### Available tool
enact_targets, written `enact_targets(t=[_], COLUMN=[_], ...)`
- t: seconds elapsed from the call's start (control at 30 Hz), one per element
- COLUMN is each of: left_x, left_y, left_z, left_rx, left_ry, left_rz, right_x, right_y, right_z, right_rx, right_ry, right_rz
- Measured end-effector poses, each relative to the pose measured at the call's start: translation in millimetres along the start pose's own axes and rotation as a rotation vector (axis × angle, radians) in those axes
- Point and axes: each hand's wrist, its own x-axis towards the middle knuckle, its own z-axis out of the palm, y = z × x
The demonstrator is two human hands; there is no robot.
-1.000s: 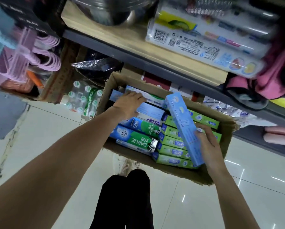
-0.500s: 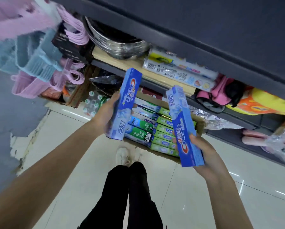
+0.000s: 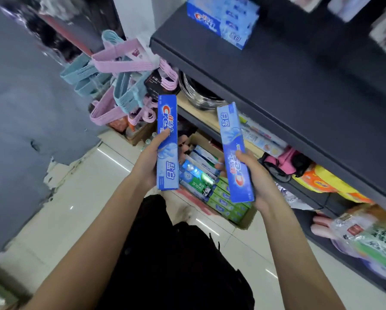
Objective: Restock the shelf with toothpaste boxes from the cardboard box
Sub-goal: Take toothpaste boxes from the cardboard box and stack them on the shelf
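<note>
Overhead, shelf edge [image 3: 232,70] near both held boxes [image 3: 167,144]

You're in a small shop, dark shelves [image 3: 277,90] stacked with packaged goods, toothpaste boxes [image 3: 223,21] on the top shelf, bundled plastic hangers [image 3: 111,70] hanging for sale, an open carton [image 3: 243,222] of stock on the tiled floor [image 3: 64,209].

Your two arms are bare, with no sleeves showing. Your left hand [image 3: 150,163] and your right hand [image 3: 258,182] have no gloves, rings or watch. Your fingers [image 3: 164,136] are bare too. You wear black trousers [image 3: 176,253]. They look dark, plain and a bit blurry.
</note>
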Motion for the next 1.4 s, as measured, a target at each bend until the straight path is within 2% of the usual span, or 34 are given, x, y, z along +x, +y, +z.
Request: enact_targets(t=[0.1,0.23,0.33,0.47,0.63,0.77,0.87,1.07,1.17,1.27,1.4], left_x=[6,25,37,51,71,86,94,109,115,118,119], left_y=[23,63,102,149,191,208,216,230,233,235,239], left_z=[0,-4,-11,-22,-30,-33,-36,-43,-47,-49,-50], left_rx=[-0.001,0.104,0.194,0.2,0.234,0.232,0.222,0.22,0.215,0.201,0.114], left_ry=[0.017,0.009,0.013,0.04,0.027,0.03,0.049,0.066,0.073,0.057,-0.011], left_rz=[0.08,0.14,0.175,0.18,0.147,0.093,0.068,0.098,0.107,0.105,0.068], right_x=[15,48,73,98,118,120,127,178,213,225,220], right_y=[-20,-45,-70,-100,-128,-150,-168,-196,-205,-207,-206], right_z=[22,55,86,117,139,144,147,158,162,146,103], right_rx=[0.0,-0.039,-0.09,-0.003,-0.309,-0.396,-0.424,-0.223,-0.235,-0.41,-0.953], right_ry=[0.024,0.05,0.15,0.205,0.405,0.362,0.404,0.406,0.43,0.561,0.799], right_rz=[-0.048,-0.24,-0.385,-0.425,-0.54,-0.648,-0.716,-0.698,-0.676,-0.676,-0.681])
